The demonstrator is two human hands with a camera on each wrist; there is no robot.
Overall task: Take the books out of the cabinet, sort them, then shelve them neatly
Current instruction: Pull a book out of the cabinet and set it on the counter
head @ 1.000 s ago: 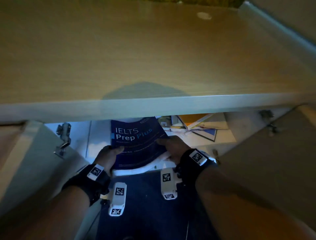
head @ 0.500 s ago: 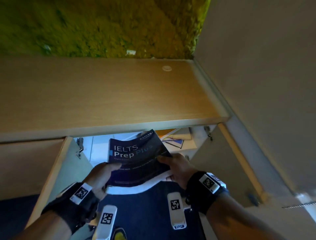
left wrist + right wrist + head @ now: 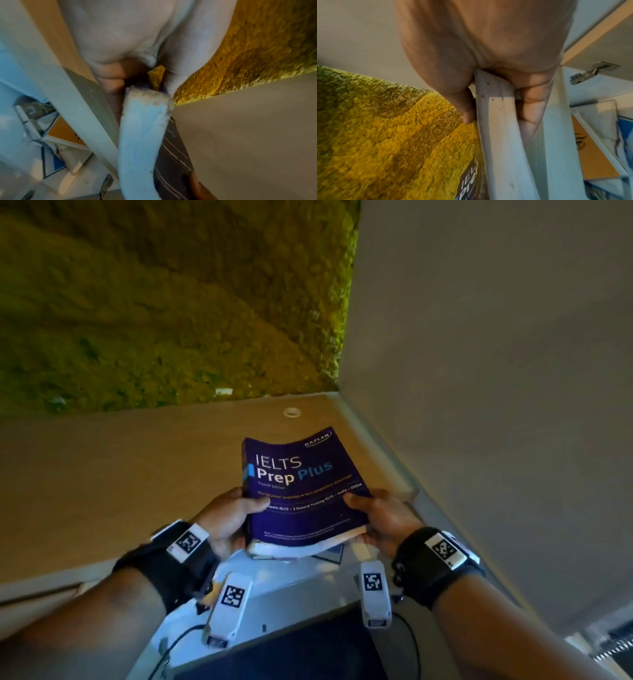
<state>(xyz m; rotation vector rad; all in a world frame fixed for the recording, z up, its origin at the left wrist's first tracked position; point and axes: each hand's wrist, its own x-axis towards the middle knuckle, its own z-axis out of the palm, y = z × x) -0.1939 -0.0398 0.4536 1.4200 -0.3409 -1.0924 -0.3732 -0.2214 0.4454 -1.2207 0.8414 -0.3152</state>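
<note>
A thick dark blue "IELTS Prep Plus" book [image 3: 301,491] is held face up over the cabinet's wooden top [image 3: 120,481]. My left hand [image 3: 229,515] grips its left edge with the thumb on the cover. My right hand [image 3: 380,515] grips its right edge the same way. In the left wrist view the book's page block [image 3: 142,135] shows edge-on below my palm. In the right wrist view the page edge [image 3: 498,121] sits between thumb and fingers. More books [image 3: 597,152] lie inside the open cabinet below.
A green moss wall [image 3: 154,302] rises behind the cabinet top, and a plain grey wall [image 3: 496,371] closes the right side. A small white disc [image 3: 292,412] lies on the top near the back. An open cabinet door with a hinge [image 3: 594,71] hangs at the right.
Both hands have lifted the book out of the cabinet opening and up above the wooden top. The camera has tilted up, so the cabinet's inside has dropped out of the head view.
</note>
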